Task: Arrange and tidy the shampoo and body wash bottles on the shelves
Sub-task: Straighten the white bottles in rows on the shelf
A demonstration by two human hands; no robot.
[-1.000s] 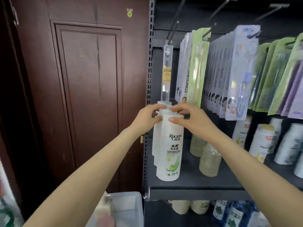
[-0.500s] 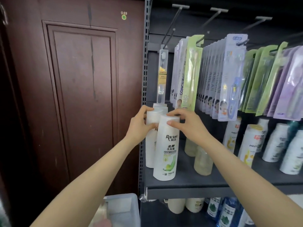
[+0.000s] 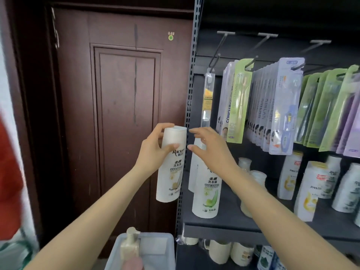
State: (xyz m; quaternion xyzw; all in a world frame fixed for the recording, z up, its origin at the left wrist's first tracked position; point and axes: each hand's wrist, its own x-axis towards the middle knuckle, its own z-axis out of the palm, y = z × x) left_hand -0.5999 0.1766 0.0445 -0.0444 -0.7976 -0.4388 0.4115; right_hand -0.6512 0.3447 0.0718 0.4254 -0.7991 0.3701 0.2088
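Observation:
My left hand (image 3: 153, 151) grips a white Raclen shampoo bottle with a yellow label (image 3: 171, 168), held in the air just left of the shelf's upright post. A matching white bottle with a green label (image 3: 207, 193) stands at the left front of the dark shelf (image 3: 220, 227), with another white bottle (image 3: 192, 172) behind it. My right hand (image 3: 209, 149) hovers with fingers spread over the green-label bottle's top, not touching it. Pale translucent bottles (image 3: 251, 184) stand behind my right forearm. White Pantene bottles (image 3: 309, 190) fill the shelf's right side.
Toothbrush packs (image 3: 259, 106) hang on hooks above the bottles. A perforated grey post (image 3: 188, 114) edges the shelf beside a brown wooden door (image 3: 124, 117). A translucent bin (image 3: 148, 252) with a pump bottle (image 3: 130, 244) sits below. Several more bottles (image 3: 241, 254) stand on the lower shelf.
My left hand has pulled one white bottle off the shelf and out to the left. My right hand has let go of the green-label bottle's cap. The view has shifted left.

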